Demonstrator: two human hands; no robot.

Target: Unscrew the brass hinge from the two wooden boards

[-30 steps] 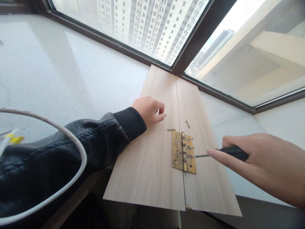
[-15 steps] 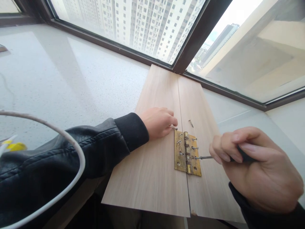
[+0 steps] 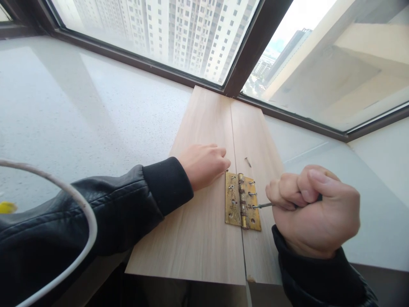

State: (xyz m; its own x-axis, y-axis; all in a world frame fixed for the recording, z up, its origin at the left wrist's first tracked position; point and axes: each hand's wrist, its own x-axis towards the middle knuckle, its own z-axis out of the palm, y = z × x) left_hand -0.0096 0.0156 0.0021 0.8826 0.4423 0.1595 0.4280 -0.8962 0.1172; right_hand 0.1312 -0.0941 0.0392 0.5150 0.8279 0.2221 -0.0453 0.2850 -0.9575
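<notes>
A brass hinge (image 3: 233, 209) lies flat across the seam of two pale wooden boards, with several screws standing in its holes. My right hand (image 3: 316, 211) is wrapped round a screwdriver (image 3: 265, 205). The handle is hidden in the fist. Its shaft points left, and the tip meets a screw in the right leaf of the hinge. Resting on the left board (image 3: 191, 230), my left hand (image 3: 204, 165) is closed just beyond the hinge's far left corner. A small end of a screw (image 3: 226, 171) shows under its fingers. One loose screw (image 3: 248, 162) lies on the right board (image 3: 260, 140).
A white cable (image 3: 91, 221) loops in front of my left sleeve. The boards lie on a pale speckled sill (image 3: 96, 123), their far ends against the dark window frame (image 3: 234, 64). Something yellow (image 3: 8, 207) shows at the left edge.
The view has shifted, so boards and hinge appear further left. My right fist has turned round the screwdriver, which stays at the same screw. My left fingers now cover more of their screw.
</notes>
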